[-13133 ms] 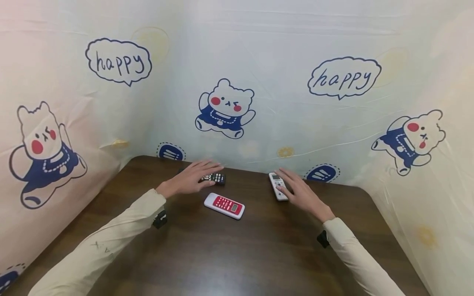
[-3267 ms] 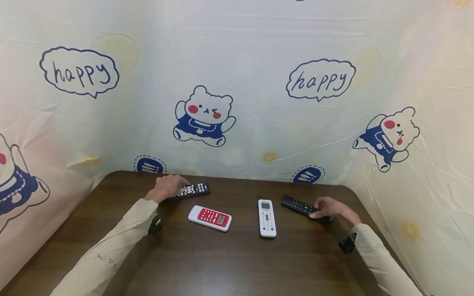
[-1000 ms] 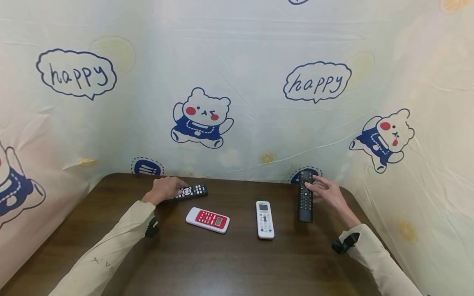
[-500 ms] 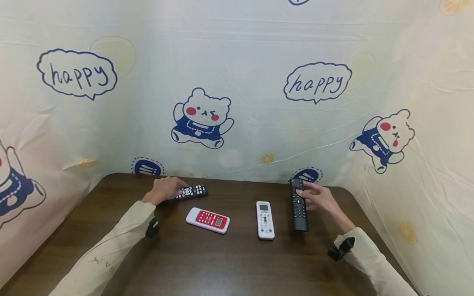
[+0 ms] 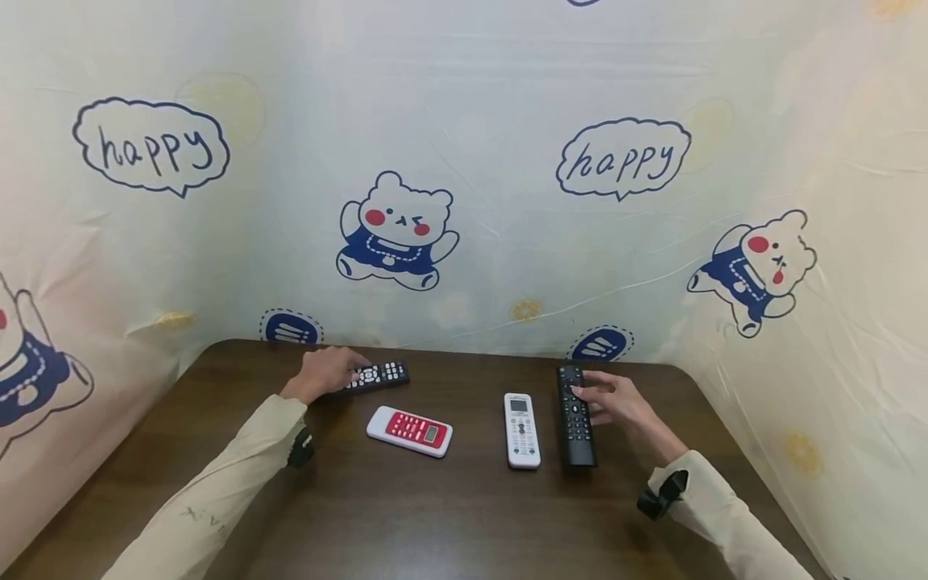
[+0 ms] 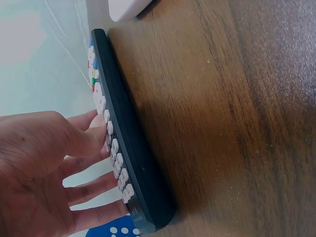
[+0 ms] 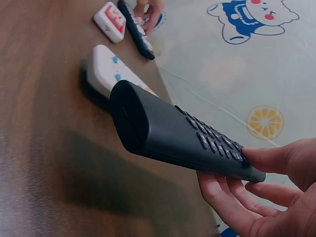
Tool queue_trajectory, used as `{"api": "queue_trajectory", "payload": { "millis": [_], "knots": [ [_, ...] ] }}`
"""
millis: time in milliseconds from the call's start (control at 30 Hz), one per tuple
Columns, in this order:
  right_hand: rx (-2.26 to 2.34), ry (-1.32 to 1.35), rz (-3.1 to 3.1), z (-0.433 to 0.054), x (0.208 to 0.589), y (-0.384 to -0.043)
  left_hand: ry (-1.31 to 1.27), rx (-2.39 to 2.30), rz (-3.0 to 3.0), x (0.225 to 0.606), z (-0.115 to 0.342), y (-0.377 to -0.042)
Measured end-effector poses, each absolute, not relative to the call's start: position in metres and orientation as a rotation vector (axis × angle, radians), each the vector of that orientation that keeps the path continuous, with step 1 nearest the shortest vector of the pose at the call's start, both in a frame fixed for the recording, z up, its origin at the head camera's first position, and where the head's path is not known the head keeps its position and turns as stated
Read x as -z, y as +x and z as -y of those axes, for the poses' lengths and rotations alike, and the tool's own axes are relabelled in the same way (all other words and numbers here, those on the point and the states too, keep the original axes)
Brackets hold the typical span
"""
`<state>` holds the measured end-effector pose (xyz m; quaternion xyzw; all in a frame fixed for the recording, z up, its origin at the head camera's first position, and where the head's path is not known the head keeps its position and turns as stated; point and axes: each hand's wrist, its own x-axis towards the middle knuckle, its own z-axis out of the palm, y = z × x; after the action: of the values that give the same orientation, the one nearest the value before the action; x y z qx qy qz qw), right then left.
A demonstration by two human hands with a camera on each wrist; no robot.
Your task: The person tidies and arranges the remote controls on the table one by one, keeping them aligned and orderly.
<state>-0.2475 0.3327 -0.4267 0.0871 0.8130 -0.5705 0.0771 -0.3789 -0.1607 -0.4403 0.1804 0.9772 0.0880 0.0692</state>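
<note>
Four slots of the scene aside, two black remote controls are in hand. My right hand (image 5: 616, 403) grips a black remote control (image 5: 577, 427) near its far end, thumb on the button face and fingers beneath. In the right wrist view this remote (image 7: 168, 128) hangs over the table, its shadow below it. At the back left, my left hand (image 5: 326, 372) holds another black remote control (image 5: 380, 375) with white buttons, which lies on the table. The left wrist view shows the thumb on the buttons of this remote (image 6: 126, 128), fingertips hidden behind it.
A white remote control (image 5: 522, 431) lies upright in view just left of the right hand's remote. Further left lies a white remote control with a red face (image 5: 409, 431), set slantwise. Printed cloth (image 5: 478, 177) stands behind the brown table (image 5: 435, 524).
Since 3.3 s ago my right hand has lifted its black remote, turned it lengthwise, and brought it left and down beside the white remote. My left hand stays put.
</note>
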Motion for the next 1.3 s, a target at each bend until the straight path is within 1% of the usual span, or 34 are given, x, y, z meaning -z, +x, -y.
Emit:
{"api": "queue_trajectory", "payload": {
  "millis": [400,567,800,1033,1300],
  "knots": [
    [1.725,0.266,-2.447,-0.327,0.442,-0.249,0.548,-0.275,-2.942,0.439,0.165,-0.377],
    [1.679,0.34,-2.506,-0.327,0.444,-0.25,0.568,-0.278,-2.937,0.44,0.161,-0.379],
    [1.664,0.325,-2.499,-0.327,0.448,-0.251,0.533,-0.265,-2.946,0.439,0.158,-0.377],
    [1.654,0.408,-2.523,-0.323,0.454,-0.254,0.535,-0.269,-2.944,0.441,0.159,-0.376],
    [1.588,0.41,-2.601,-0.314,0.466,-0.257,0.536,-0.254,-2.952,0.44,0.161,-0.377]
  ]
}}
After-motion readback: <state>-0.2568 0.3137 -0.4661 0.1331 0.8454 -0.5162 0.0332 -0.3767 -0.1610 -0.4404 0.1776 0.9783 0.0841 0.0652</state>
